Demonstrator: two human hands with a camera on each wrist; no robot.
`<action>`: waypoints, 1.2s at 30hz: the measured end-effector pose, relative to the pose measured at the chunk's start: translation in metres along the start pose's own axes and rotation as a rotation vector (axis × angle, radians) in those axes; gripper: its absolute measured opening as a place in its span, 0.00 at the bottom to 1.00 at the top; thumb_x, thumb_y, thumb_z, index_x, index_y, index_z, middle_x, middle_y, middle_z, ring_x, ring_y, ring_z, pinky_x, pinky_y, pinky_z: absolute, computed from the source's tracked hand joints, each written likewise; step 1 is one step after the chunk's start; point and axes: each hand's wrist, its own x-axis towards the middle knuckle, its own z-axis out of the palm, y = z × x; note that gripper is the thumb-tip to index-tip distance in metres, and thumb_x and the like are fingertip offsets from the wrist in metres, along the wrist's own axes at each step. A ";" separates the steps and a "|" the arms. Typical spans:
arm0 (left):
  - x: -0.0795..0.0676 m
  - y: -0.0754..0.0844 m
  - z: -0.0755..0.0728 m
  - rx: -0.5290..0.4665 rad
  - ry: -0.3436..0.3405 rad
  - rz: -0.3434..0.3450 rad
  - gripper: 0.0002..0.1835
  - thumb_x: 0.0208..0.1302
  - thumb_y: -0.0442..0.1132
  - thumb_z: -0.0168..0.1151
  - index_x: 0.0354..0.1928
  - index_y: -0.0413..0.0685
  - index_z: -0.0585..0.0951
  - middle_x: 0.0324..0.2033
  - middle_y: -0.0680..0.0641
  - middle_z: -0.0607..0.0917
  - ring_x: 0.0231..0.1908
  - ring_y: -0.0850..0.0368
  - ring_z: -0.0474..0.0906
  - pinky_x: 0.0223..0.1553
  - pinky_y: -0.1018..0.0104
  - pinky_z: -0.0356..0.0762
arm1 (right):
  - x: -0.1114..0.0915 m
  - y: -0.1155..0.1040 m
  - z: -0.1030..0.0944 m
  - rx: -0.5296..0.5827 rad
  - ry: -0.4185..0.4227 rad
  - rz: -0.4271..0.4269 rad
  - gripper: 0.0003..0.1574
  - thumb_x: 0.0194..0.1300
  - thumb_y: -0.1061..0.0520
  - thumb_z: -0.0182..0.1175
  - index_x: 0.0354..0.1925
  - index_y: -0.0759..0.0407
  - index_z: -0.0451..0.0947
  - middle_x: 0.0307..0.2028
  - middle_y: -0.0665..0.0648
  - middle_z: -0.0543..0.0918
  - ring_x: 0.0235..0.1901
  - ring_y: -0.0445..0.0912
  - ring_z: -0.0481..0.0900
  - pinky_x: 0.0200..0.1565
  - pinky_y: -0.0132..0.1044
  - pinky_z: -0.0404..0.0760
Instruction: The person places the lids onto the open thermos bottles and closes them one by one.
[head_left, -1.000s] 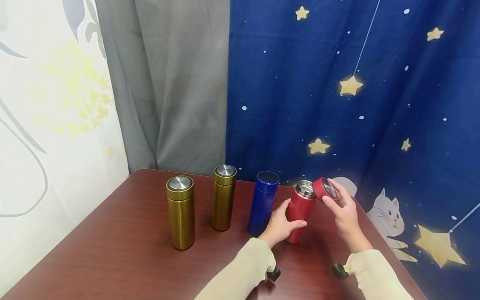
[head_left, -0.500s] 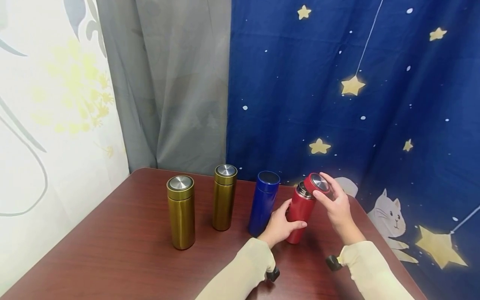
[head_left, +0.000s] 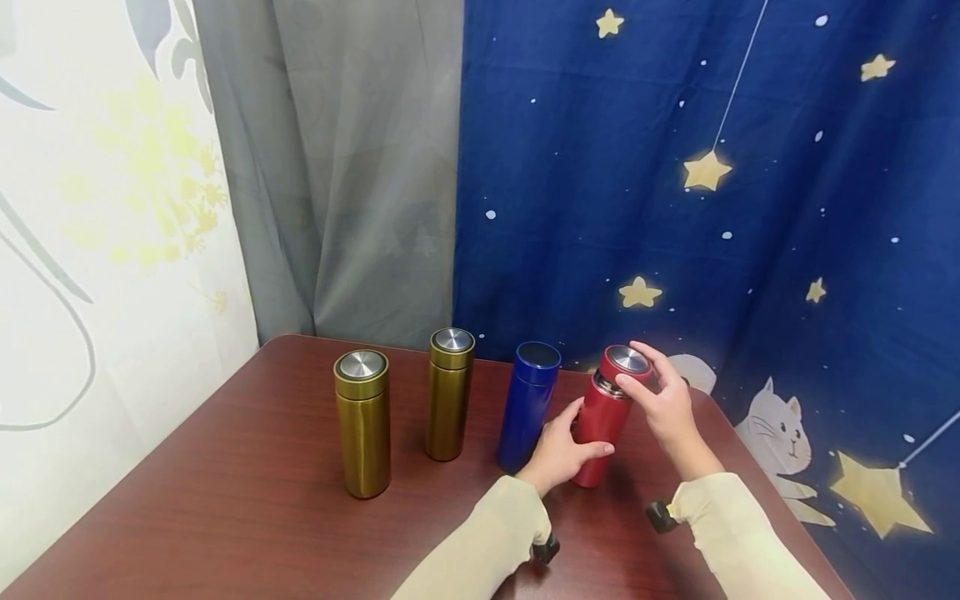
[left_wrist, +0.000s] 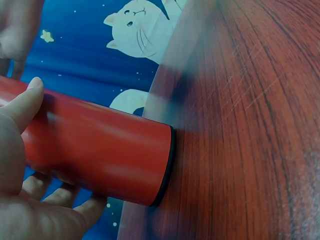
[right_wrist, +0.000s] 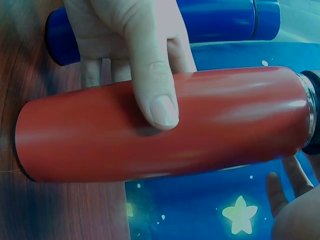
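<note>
A red thermos flask (head_left: 600,417) stands upright on the table at the right. My left hand (head_left: 561,450) grips its body from the left, thumb across the front, as the left wrist view also shows. In my right hand (head_left: 664,404) the flask's red lid (head_left: 627,361), with a brushed silver top, is held between thumb and fingers. The lid sits over the flask's mouth, a little high, and the metal neck (head_left: 609,386) shows below it. In the right wrist view, the left thumb presses on the red body (right_wrist: 225,117), and a dark part sits at the neck.
A blue thermos (head_left: 527,408) stands just left of the red one, behind my left hand. Two gold thermoses, a middle one (head_left: 448,400) and a nearer one (head_left: 363,433), stand farther left. Curtains (head_left: 585,208) hang behind the reddish-brown table (head_left: 247,500).
My right hand has brought the lid left from beside the flask to over its mouth, turning it from tilted to nearly level. My left hand has stayed on the flask body.
</note>
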 end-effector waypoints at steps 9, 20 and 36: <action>-0.001 0.002 -0.002 -0.002 -0.012 0.031 0.38 0.42 0.57 0.65 0.59 0.70 0.61 0.44 0.58 0.76 0.41 0.61 0.75 0.41 0.65 0.72 | -0.005 -0.015 0.007 -0.032 -0.024 -0.017 0.32 0.52 0.59 0.61 0.56 0.59 0.65 0.47 0.60 0.73 0.39 0.37 0.73 0.37 0.24 0.72; 0.000 0.002 -0.003 0.002 -0.019 0.049 0.37 0.43 0.57 0.64 0.59 0.69 0.61 0.43 0.59 0.77 0.40 0.62 0.75 0.41 0.66 0.72 | -0.002 0.018 0.006 0.095 -0.066 -0.028 0.33 0.52 0.62 0.60 0.57 0.58 0.63 0.48 0.57 0.72 0.44 0.41 0.72 0.41 0.27 0.72; 0.001 0.002 -0.004 0.023 -0.028 0.081 0.38 0.43 0.56 0.64 0.59 0.67 0.61 0.42 0.58 0.78 0.39 0.62 0.75 0.41 0.67 0.72 | -0.008 0.016 0.027 -0.143 0.210 0.022 0.40 0.40 0.49 0.69 0.51 0.54 0.64 0.42 0.53 0.75 0.40 0.42 0.73 0.38 0.27 0.72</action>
